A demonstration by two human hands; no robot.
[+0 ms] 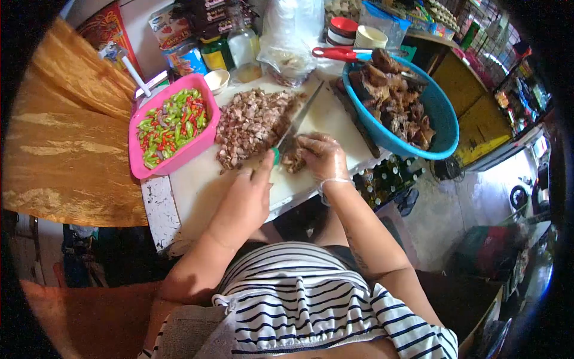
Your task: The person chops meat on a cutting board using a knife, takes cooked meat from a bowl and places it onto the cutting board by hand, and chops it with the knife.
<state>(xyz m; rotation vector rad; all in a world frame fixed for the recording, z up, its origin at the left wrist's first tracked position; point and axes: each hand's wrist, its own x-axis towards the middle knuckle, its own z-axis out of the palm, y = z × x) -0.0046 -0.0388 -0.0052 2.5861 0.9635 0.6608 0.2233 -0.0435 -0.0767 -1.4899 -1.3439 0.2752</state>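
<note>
My left hand (251, 185) is closed around the green handle of a knife (301, 116), whose blade points up and away over the white cutting board (200, 185). Gloved in clear plastic, my right hand (323, 155) has its fingers bent onto small pieces of meat (292, 161) just right of the handle. A wide heap of chopped meat (254, 122) lies left of the blade. Left of the heap, a pink basin (173, 166) holds cut green and red peppers (173, 125). On the right, a blue basin (365, 122) holds large browned meat chunks (397, 102).
A red-handled utensil (338, 54) rests on the blue basin's edge. Behind the board stand a clear bottle (244, 48), a small white bowl (216, 79), plastic bags (292, 36) and stacked bowls (342, 29). Bottles (388, 179) stand below the table's right edge.
</note>
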